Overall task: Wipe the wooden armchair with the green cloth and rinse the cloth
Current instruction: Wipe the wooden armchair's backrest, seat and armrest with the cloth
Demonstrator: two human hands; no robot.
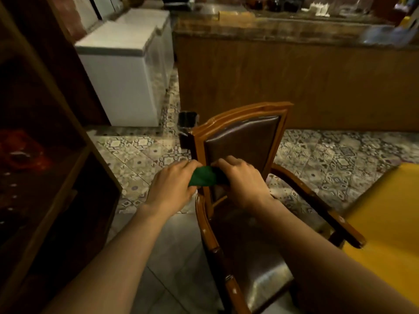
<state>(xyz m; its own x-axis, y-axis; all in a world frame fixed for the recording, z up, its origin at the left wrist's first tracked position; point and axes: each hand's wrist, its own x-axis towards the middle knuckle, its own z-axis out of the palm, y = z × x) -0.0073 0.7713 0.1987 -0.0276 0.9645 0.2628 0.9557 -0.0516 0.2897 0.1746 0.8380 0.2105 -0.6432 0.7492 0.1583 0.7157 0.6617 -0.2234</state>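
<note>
left hand (173, 183) and right hand (240, 177): both gripping cloth (204, 176) | cloth: bunched against left post of chair (240, 123) backrest | risk: bunched cloth may skip frame edges; a hard push could tip chair toward worktop (294, 32)

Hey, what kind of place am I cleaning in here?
Probably a café or small restaurant: a long wooden counter, two white chest freezers on patterned floor tiles, and the wooden armchair beside a yellow table.
</note>
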